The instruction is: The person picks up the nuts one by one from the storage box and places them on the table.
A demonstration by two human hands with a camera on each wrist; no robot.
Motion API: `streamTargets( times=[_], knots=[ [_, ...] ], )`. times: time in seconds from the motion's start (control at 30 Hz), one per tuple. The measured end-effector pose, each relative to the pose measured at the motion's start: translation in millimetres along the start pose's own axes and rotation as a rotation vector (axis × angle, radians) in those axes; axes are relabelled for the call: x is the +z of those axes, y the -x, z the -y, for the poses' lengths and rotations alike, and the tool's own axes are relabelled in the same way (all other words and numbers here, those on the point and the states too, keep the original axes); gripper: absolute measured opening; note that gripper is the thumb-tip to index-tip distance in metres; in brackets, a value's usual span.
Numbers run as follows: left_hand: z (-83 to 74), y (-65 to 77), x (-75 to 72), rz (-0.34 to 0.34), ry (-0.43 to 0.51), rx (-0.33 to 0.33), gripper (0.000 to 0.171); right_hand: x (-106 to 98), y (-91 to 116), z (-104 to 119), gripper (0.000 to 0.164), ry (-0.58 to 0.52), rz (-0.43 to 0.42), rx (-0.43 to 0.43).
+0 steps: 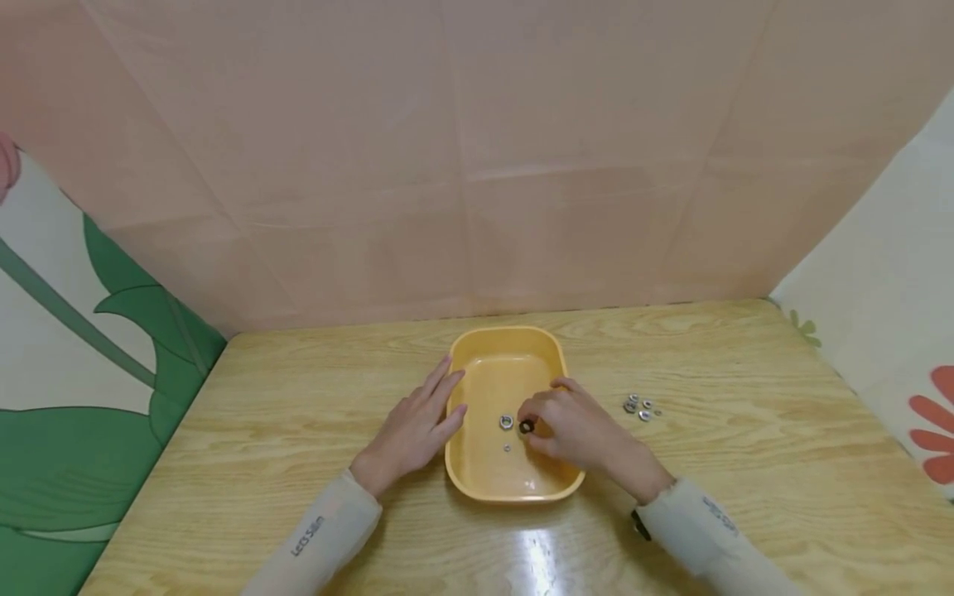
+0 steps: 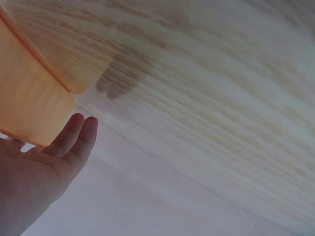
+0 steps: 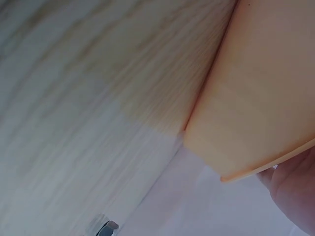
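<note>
A yellow plastic tray (image 1: 514,497) stands on the table between my two hands. My left hand (image 1: 408,432) rests against its left rim with fingers extended; in the left wrist view the same hand (image 2: 44,172) lies beside the tray wall (image 2: 34,93). Over the tray's right side, my right hand (image 1: 577,422) pinches a dark nut (image 1: 527,425) between thumb and fingers. A large silver nut (image 1: 506,421) and a tiny nut (image 1: 508,448) lie on the tray floor. The right wrist view shows part of that hand (image 3: 298,191) behind the rim, its fingertips hidden.
Several silver nuts (image 1: 645,404) of different sizes lie loose on the wooden table (image 1: 313,414), right of the tray. One nut (image 3: 107,228) shows at the bottom of the right wrist view. A pinkish covering (image 1: 462,207) rises behind the table's far edge.
</note>
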State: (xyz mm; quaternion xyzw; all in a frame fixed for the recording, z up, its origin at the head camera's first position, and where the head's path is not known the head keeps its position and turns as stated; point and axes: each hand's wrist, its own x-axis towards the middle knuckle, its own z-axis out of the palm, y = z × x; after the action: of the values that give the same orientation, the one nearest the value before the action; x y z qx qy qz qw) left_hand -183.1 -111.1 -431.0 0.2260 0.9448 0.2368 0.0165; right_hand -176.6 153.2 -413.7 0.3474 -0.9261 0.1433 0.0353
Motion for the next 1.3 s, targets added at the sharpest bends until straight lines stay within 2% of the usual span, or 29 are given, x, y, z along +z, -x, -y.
streamTargets(
  times=[0.23,0.47,0.77,1.3],
  knots=[
    [0.8,-0.1,0.5,0.004,0.004,-0.002,0.059,-3,0,-3,0.019,-0.003,-0.04,-0.026],
    [0.5,-0.8,-1.7,0.003,-0.02,0.016,0.06,-10,0,-5,0.017,0.004,-0.12,-0.068],
    [-0.1,0.0,-2.8,0.0,-0.039,0.025,0.06,-15,4,-4,0.017,0.006,-0.129,-0.05],
    [-1.0,0.5,-3.0,0.018,-0.037,-0.003,0.061,-25,13,-10,0.02,0.001,-0.181,-0.013]
  ],
)
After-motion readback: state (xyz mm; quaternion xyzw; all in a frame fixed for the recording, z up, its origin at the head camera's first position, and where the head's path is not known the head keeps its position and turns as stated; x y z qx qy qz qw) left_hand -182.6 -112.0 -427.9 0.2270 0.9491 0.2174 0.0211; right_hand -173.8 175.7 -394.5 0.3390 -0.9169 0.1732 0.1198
